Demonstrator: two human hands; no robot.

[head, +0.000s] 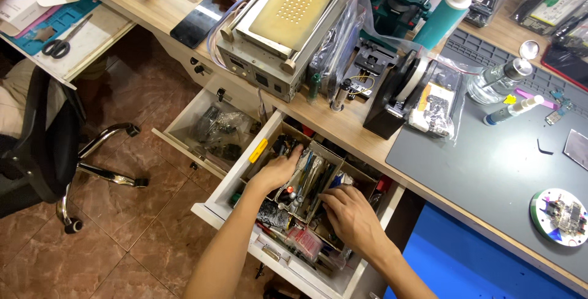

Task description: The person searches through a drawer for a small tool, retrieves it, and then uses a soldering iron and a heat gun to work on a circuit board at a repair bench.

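Both hands are reaching into an open drawer (228,184) under the bench (349,129). The drawer is holding cardboard boxes side by side. The middle box (306,184) is crammed with slim tools (298,183), screwdrivers and tweezers among them, lying with their long axes along the box, running from the drawer front toward the bench. The left hand (278,170) is resting on that box's far left corner, its fingers curled loosely over the rim and the tool ends; I cannot tell whether it is gripping one. The right hand (352,216) is lying palm down just beside the box, over the next compartment, its fingers bent and dipping among small parts, gripping nothing that shows. A second drawer (205,129), also open, to the left, is holding dark bagged parts (222,135).
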